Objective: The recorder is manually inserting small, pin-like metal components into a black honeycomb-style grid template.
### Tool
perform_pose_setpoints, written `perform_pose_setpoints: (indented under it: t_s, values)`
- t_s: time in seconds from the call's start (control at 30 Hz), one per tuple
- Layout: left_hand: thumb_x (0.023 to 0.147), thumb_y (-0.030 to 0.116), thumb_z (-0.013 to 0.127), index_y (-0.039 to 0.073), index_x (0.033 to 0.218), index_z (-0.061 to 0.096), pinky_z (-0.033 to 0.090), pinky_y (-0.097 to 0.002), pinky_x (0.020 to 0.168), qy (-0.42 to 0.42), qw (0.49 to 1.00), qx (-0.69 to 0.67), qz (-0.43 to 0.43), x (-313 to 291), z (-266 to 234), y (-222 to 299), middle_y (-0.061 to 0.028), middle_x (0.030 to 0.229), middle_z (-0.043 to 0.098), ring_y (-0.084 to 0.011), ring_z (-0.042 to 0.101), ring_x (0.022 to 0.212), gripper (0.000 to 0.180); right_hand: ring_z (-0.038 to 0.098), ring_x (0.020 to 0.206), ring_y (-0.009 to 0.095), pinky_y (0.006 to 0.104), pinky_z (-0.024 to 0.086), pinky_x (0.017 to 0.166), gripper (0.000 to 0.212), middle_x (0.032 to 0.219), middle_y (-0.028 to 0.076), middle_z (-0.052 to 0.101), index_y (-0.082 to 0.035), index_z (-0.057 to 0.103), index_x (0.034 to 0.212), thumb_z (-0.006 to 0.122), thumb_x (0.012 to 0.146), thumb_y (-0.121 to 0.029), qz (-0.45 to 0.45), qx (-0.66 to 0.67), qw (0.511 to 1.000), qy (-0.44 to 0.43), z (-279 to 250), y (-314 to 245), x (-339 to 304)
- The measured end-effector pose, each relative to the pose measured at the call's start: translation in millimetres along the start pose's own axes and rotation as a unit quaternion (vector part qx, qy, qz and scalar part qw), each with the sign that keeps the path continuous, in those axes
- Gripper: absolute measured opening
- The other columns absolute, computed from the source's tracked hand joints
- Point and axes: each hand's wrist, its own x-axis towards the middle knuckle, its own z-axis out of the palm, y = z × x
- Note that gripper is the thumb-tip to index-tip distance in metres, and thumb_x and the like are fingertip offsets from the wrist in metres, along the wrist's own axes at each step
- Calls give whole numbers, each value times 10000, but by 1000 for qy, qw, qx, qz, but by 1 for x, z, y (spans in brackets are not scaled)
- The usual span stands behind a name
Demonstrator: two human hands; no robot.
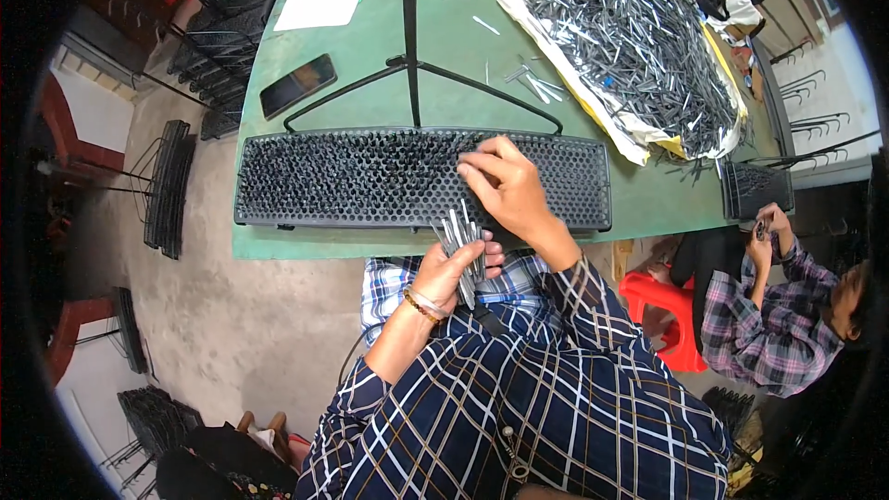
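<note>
My left hand [439,280] is closed round a bunch of thin grey and black strips [459,233], just in front of a long black perforated rack [569,178]. The strips fan upward past my fingers. Over the rack, right of its middle, is my right hand [514,193], thumb and fingers pinched together. Whatever is between those fingertips is too small or blurred to make out. Many dark pieces stand in the holes across the rack's left and middle, while the holes on the right show bare. A black wire frame [412,37] rises from the rack's far side.
A white and yellow sack [630,143] heaped with loose strips [639,46] lies at the far right of the green table [370,23]. A phone [298,85] and paper [321,2] lie left. Another person [769,315] works at right near a red stool [662,310]. Racks stand left.
</note>
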Motion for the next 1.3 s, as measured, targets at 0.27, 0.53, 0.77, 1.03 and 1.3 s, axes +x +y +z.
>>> perform_pose_setpoints:
  t_s: [0.27,0.53,0.77,1.03,1.3]
  values:
    - [897,101,573,-19,1130,544,571,-324,731,-6,998,62,19,0,2,2,-124,960,648,-180,646,824,264,592,679,91,245,481,603,214,780,41,675,16,691,920,667,834,-178,243,290,918,-122,-14,16,-7]
    - [891,93,577,-22,1116,555,568,-314,714,0,1000,12,-10,8,1,-3,-144,970,652,-185,648,824,254,597,664,86,214,469,585,158,823,71,675,11,680,949,670,827,-89,72,111,983,126,6,21,6]
    - [887,92,568,-35,1128,537,570,-343,760,-2,999,26,-30,6,-3,-3,-179,1028,642,-237,653,899,274,621,680,177,282,492,607,137,833,95,655,-3,682,915,678,805,-84,-12,57,990,131,14,30,3]
    - [893,106,563,-36,1112,538,577,-363,734,8,998,44,-36,2,1,0,-172,1053,633,-251,654,899,262,602,694,261,344,486,612,94,823,88,581,-39,664,827,703,761,-92,-64,-95,988,103,13,20,9]
    - [902,131,567,-13,1116,538,579,-336,692,4,999,39,-29,1,1,2,-155,1046,638,-212,655,860,260,604,694,265,349,487,605,98,821,94,581,-36,666,825,700,767,-107,-42,-105,991,74,10,18,5]
